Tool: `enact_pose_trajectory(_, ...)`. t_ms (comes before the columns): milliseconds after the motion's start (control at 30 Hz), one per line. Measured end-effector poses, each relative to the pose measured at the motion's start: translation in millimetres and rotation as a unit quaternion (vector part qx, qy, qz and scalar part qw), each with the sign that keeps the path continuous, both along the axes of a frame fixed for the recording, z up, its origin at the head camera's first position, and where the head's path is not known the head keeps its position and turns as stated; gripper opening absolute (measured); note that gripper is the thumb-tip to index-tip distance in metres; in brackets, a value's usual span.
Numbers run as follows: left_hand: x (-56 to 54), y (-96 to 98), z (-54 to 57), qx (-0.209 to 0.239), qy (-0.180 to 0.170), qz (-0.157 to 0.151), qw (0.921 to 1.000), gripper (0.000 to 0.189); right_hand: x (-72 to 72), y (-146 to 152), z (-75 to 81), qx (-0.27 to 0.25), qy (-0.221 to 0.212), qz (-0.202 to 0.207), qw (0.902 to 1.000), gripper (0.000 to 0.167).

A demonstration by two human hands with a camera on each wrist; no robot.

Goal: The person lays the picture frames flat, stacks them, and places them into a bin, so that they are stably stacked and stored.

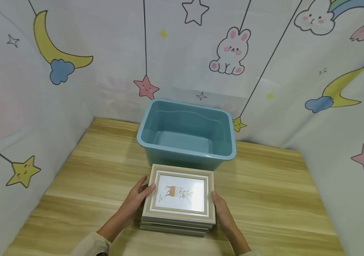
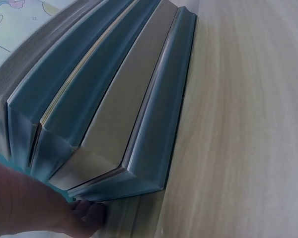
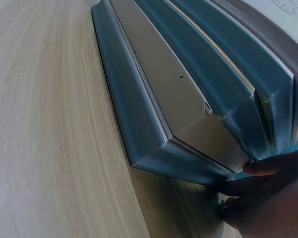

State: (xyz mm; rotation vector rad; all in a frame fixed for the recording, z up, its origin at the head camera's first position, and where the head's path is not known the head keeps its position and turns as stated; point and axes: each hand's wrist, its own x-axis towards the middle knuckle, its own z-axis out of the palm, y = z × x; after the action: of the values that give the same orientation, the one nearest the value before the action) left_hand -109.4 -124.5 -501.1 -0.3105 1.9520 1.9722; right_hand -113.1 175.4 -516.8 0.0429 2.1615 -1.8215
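Wooden table (image 1: 265, 199): bears stack of frames (image 1: 179, 197), blue bin (image 1: 186, 133) just beyond.
Left hand (image 1: 136, 200): fingers straight against stack's left edge.
Right hand (image 1: 222, 212): fingers pressed on right edge.

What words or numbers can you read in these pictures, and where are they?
None can be read.
The top picture frame in the stack shows a small plant drawing with a faint line beneath it, too small and blurred to read.
The blue bin bears no label.
The wall cloth has only drawings: stars, moons, a bunny.
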Motion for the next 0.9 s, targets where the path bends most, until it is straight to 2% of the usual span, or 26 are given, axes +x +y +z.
enact_pose_trajectory(133,-0.3,-3.5,1.2,-0.02,-0.016,0.006,0.9997,0.092,0.9,-0.8,-2.3,-0.02,-0.001,0.005,0.9998,0.065)
enact_pose_trajectory(300,0.1,-5.5,3.8,-0.041,-0.017,-0.002,0.999,0.091,2.5,-1.5,-1.0,-0.033,-0.007,0.013,0.9994,0.067)
enact_pose_trajectory(733,-2.8,1.2,1.3,-0.008,-0.026,0.028,0.9992,0.095,4.5,-4.5,-2.0,-0.06,-0.001,-0.018,0.998,0.07)
enact_pose_trajectory(900,-2.6,2.0,-0.9,0.017,-0.01,0.041,0.999,0.093,5.2,-7.8,-3.7,-0.086,0.024,-0.04,0.9952,0.066)
